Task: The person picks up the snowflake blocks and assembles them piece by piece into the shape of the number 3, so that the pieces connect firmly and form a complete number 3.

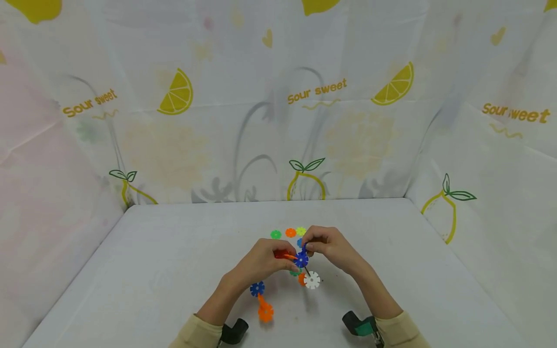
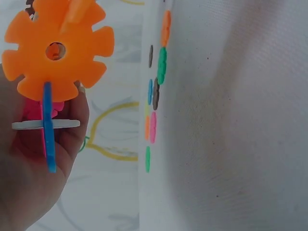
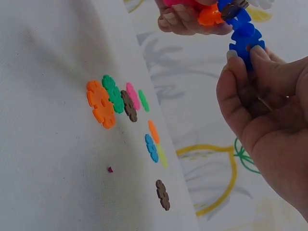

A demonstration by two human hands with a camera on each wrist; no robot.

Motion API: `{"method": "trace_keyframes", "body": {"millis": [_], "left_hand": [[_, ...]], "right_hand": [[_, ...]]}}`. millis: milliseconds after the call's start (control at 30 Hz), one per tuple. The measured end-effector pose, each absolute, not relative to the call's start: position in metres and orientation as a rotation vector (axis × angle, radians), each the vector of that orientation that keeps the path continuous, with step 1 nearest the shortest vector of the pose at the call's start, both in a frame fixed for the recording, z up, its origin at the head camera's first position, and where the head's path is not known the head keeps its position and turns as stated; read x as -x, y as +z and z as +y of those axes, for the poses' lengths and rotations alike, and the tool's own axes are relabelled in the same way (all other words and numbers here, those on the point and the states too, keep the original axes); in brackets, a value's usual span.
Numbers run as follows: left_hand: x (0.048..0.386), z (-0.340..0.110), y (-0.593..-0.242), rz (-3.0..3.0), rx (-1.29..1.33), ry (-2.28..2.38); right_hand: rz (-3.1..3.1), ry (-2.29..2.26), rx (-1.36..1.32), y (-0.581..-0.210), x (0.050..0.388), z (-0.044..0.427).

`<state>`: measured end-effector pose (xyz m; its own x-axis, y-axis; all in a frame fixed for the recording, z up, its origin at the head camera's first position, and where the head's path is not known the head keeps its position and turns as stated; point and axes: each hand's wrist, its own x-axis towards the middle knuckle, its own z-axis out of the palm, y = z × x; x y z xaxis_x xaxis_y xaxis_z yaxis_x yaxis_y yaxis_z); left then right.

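the left hand point(image 1: 263, 260) grips joined discs point(image 2: 57, 77), the right hand point(image 1: 334, 247) pinches a blue disc point(image 3: 242, 47). pushing hard might pop some off.

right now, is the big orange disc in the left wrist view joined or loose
Joined: the orange disc has a blue disc, seen edge-on, fitted into a notch of its lower rim.

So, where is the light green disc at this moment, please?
In the head view, the light green disc lies on the white table beyond the left hand, just left of a loose orange disc.
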<state>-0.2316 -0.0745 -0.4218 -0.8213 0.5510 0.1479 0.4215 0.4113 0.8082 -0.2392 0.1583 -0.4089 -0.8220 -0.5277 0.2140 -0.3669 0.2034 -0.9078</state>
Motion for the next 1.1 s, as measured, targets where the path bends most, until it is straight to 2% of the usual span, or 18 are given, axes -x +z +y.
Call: {"method": "trace_keyframes", "body": {"millis": [500, 1100], "left_hand": [[0.2311, -0.0761, -0.4205, 2.505, -0.914, 1.396], [0.2319, -0.0742, -0.4234, 2.511, -0.844, 1.368]], "right_hand": [[2.325, -1.693, 0.953, -0.4105, 0.2393, 0.1546], [2.382, -1.669, 0.854, -0.4114, 0.2395, 0.1571]]}}
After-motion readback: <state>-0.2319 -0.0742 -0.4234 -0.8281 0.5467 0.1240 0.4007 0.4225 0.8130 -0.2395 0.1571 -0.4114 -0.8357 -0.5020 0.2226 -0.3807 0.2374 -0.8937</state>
